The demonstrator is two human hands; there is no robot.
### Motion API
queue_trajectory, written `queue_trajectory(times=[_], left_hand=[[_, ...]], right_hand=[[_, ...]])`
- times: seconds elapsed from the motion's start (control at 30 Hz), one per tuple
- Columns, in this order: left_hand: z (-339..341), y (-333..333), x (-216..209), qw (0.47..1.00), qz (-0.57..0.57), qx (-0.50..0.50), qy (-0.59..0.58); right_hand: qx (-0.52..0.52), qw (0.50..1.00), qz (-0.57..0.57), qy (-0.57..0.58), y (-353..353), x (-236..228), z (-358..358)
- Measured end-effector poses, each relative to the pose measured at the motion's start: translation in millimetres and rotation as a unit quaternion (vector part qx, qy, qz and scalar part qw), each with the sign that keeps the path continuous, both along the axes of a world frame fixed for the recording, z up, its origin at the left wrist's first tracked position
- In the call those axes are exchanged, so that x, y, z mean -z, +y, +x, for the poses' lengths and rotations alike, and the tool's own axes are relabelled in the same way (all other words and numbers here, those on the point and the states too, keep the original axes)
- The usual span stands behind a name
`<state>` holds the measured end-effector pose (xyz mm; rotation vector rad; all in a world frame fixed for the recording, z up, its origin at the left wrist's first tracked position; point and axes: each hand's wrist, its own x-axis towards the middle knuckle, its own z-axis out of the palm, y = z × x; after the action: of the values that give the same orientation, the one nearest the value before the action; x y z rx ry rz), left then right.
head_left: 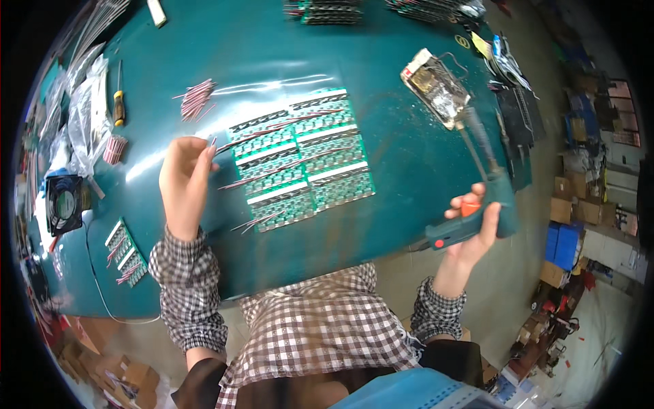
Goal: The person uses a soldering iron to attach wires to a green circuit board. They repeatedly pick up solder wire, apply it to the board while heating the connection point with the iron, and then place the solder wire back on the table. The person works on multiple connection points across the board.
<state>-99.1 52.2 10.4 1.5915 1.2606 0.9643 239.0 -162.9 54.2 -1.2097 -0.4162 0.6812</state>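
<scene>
My left hand (182, 183) is at the left edge of a panel of green circuit boards (337, 187), thumb and finger pinched on a thin wire (214, 142). Dark and reddish wires (293, 162) lie in rows across the boards, some sticking out past the left edge. My right hand (482, 235) grips a green soldering gun (501, 201) with an orange trigger, off the right side of the panel. Its long tip points away from me, up to a stained, solder-flecked metal tin (439, 92). A small heap of loose wires (196, 99) sits beyond my left hand.
At left are a screwdriver (119, 105), a striped cup (114, 149), clear plastic bags (88, 129), a small black fan (65, 203) and a separate board strip (127, 252). Stacked boards (330, 11) stand at the far edge. Black trays (518, 129) lie right of the gun.
</scene>
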Motion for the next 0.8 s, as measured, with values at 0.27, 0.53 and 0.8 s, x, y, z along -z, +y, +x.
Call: queue_trajectory(times=[0.27,0.53,0.8], left_hand=[[44,-44,-26,0.983,-0.117,0.126,-0.066],[84,-78,-29,0.947,-0.212,0.159,-0.183],[97,-83,-26,0.872,-0.351,0.092,-0.330]], right_hand=[[0.136,0.953,-0.114,-0.245,25,29,39],[-0.042,0.998,-0.022,0.039,-15,19,-18],[-0.150,0.978,-0.003,0.144,-15,23,-69]])
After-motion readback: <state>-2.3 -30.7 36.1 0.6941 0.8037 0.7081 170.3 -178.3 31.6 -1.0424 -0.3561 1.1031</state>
